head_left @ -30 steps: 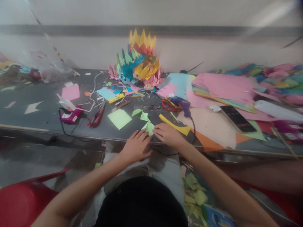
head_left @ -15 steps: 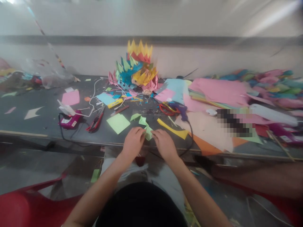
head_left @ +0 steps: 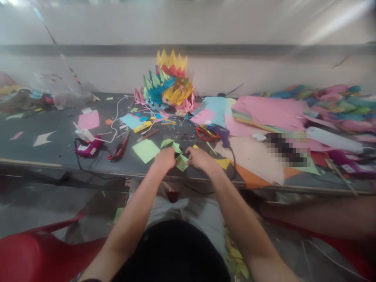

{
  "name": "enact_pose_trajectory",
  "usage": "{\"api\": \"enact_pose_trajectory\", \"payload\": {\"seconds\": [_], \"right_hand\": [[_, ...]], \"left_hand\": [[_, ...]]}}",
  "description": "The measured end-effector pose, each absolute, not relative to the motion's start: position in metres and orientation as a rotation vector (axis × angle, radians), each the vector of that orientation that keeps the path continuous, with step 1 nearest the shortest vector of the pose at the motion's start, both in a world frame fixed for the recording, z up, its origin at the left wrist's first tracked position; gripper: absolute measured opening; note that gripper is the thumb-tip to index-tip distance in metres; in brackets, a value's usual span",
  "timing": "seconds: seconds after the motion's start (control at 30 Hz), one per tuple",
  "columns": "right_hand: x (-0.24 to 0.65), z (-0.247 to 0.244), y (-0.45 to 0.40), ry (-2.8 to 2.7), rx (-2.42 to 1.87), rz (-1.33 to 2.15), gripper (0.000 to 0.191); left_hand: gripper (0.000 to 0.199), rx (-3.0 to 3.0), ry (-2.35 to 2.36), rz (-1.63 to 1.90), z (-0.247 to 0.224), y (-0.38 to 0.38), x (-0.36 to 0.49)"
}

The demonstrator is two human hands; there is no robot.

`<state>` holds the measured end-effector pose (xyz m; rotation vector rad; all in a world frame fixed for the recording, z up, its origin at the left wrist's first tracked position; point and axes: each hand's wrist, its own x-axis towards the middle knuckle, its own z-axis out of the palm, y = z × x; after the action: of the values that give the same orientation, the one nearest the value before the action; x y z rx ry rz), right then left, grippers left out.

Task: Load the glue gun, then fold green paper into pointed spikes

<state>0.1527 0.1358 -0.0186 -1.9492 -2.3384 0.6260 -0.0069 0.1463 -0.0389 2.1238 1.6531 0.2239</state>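
A small green paper piece lies between my hands near the table's front edge. My left hand is closed at its left side, fingers pressed on the paper. My right hand pinches its right corner. Just behind are folded green pieces. A flat light green square is left of my left hand. The yellow strip is partly covered by my right hand and wrist.
Red-handled cutters and a magenta device lie left. Behind stand folded paper crowns. A purple glue gun, red scissors and pink sheets lie right. Another person's arm reaches in at the right.
Both hands have moved slightly up, away from the table's front edge. The green paper between them now looks flatter and wider. My right hand now covers more of the yellow strip.
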Motion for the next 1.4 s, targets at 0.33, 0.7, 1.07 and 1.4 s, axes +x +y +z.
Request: {"api": "enact_pose_trajectory", "payload": {"seconds": [0.33,0.7,1.07,1.4], "right_hand": [[0.169,-0.014,0.150,-2.489,-1.735,0.869,0.007],[0.191,-0.052,0.123,-2.380,-1.081,0.489,0.021],[0.201,-0.063,0.115,-2.688,-0.781,0.050,0.035],[0.200,-0.062,0.120,-2.827,-0.691,-0.030,0.033]], "left_hand": [[0.015,2.079,1.359,0.238,-0.031,0.145,-0.017],[0.021,2.644,1.021,0.493,-0.048,0.134,-0.030],[0.029,3.135,0.643,0.275,-0.044,0.130,-0.041],[0.026,3.134,0.605,0.308,-0.046,0.130,-0.043]]}}
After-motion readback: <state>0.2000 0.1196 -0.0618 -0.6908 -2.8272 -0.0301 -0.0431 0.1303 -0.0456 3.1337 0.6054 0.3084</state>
